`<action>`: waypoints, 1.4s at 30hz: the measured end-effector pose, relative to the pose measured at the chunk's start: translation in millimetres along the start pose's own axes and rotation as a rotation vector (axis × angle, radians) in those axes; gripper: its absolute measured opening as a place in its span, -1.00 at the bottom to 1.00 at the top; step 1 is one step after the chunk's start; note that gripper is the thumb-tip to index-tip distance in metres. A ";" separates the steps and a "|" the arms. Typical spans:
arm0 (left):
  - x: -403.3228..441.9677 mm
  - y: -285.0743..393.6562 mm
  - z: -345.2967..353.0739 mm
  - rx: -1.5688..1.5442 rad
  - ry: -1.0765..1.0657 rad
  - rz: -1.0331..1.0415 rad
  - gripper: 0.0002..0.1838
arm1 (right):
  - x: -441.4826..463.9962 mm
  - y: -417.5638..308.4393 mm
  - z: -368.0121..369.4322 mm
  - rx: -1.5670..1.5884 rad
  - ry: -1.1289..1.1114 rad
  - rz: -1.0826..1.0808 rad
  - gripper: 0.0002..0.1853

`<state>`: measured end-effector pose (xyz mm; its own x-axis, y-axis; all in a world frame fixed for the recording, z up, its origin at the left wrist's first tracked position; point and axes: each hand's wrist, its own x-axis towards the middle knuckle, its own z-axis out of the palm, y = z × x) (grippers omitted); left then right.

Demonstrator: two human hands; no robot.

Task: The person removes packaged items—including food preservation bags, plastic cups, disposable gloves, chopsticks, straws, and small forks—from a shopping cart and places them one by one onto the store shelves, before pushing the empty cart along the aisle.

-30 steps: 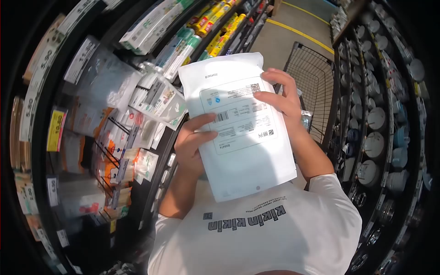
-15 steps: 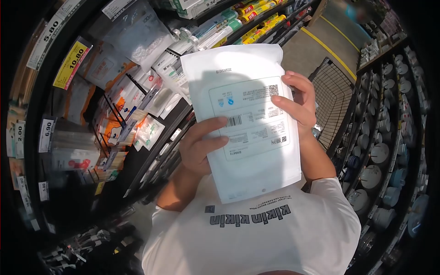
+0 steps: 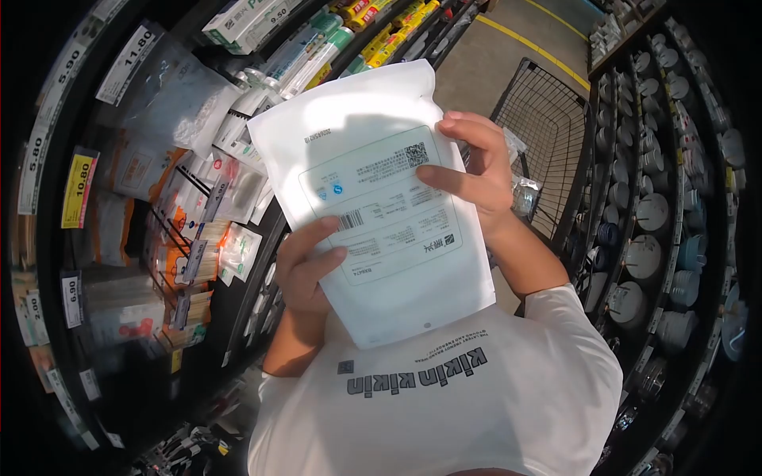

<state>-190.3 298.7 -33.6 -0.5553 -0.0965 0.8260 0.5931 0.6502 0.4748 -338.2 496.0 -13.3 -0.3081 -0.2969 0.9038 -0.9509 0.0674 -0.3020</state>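
Hands (image 3: 302, 272) on opposite edges of white packet (image 3: 421, 289), fingers (image 3: 479, 132) bent

Beyond the packet (image 3: 389, 297) lies passable floor (image 3: 471, 67); right of it the cart (image 3: 548, 131) blocks, left of it hanging bags (image 3: 178, 103) crowd in, and nearer, the shirt (image 3: 444, 428) seems close.

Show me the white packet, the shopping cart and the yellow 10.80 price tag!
White packet (image 3: 381, 209): head view, middle of its printed label.
Shopping cart (image 3: 546, 131): head view, wire mesh of its basket.
Yellow 10.80 price tag (image 3: 78, 189): head view, on its printed price.
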 end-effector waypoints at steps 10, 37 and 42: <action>14.1 7.0 32.2 0.093 -0.023 -0.010 -0.78 | -16.7 17.8 -23.8 -0.040 -0.022 0.091 -0.57; -34.4 25.8 63.6 0.068 0.119 -1.438 -0.63 | -69.0 54.7 54.2 1.178 -0.431 1.294 -0.62; -44.8 -8.1 58.9 0.177 0.375 -1.146 -0.69 | -74.6 59.5 102.6 1.084 -0.423 1.296 -0.60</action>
<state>-204.5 342.2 -92.3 -0.4847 -0.8747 0.0066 -0.2339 0.1369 0.9626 -368.9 424.5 -129.8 -0.5937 -0.7908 -0.1487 0.3881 -0.1195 -0.9138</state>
